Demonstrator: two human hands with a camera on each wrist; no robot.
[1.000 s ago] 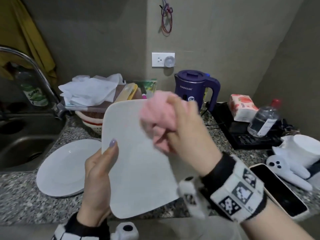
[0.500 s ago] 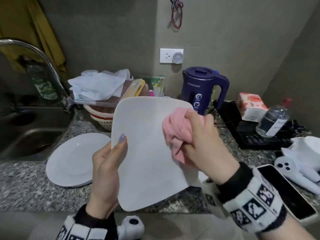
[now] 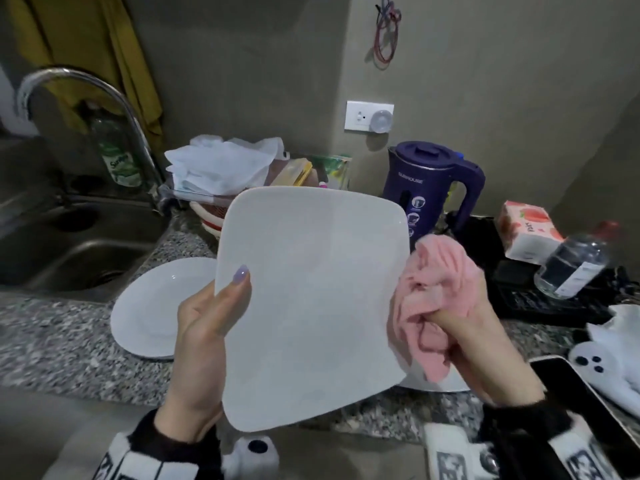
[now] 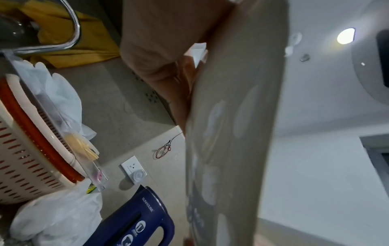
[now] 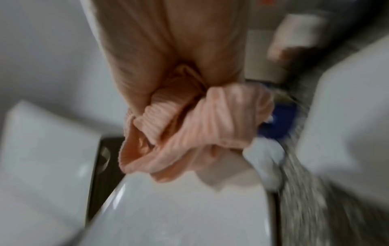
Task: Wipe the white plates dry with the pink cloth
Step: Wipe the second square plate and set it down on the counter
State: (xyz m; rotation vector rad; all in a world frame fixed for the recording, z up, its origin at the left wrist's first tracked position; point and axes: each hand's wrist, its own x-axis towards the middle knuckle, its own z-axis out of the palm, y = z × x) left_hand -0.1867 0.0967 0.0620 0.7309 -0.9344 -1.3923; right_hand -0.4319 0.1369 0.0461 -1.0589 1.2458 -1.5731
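Note:
A white square plate point(image 3: 311, 299) stands tilted above the counter edge, and my left hand point(image 3: 207, 327) grips its left rim with the thumb on its face. The left wrist view shows that plate point(image 4: 235, 116) edge-on with water drops on it. My right hand point(image 3: 485, 341) clutches the bunched pink cloth point(image 3: 433, 289) at the plate's right edge; in the right wrist view the pink cloth point(image 5: 189, 129) is blurred. A round white plate point(image 3: 152, 306) lies flat on the counter to the left. Another white plate point(image 3: 443, 384) peeks out under my right hand.
A steel sink point(image 3: 69, 251) and tap point(image 3: 86, 91) are at the left. Behind stand a basket point(image 3: 211, 220) with white wrapping, a purple kettle point(image 3: 429, 188), a tissue box point(image 3: 526, 230) and a bottle point(image 3: 571, 265). A phone point(image 3: 588, 410) and white toy point(image 3: 606, 358) lie at the right.
My right hand with the pink cloth has swept from the plate's upper middle down and right to its right edge. The left hand keeps its hold on the plate.

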